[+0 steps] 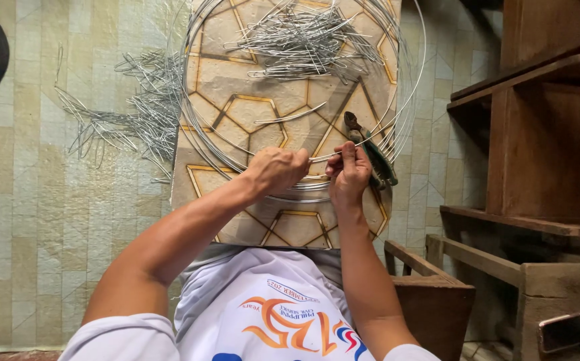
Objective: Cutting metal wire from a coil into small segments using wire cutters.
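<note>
Head view: left hand (278,168) and right hand (348,170) each pinch the wire (319,158) over the tabletop (236,87). Bending seems underway. Next likely needs the pliers (370,150) beside the right hand.

We look down on ourselves from a head camera. At the bottom centre of the frame we wear a white T-shirt (263,307) with short sleeves; the sleeve ends show at the lower left and lower right edges. On its chest sits a printed emblem (297,324) of curling orange strokes, with touches of blue and red and a small arc of dark lettering above. Both forearms are bare, running up from the sleeves toward the middle of the frame. We see no watch, ring or glove on either hand.
</note>
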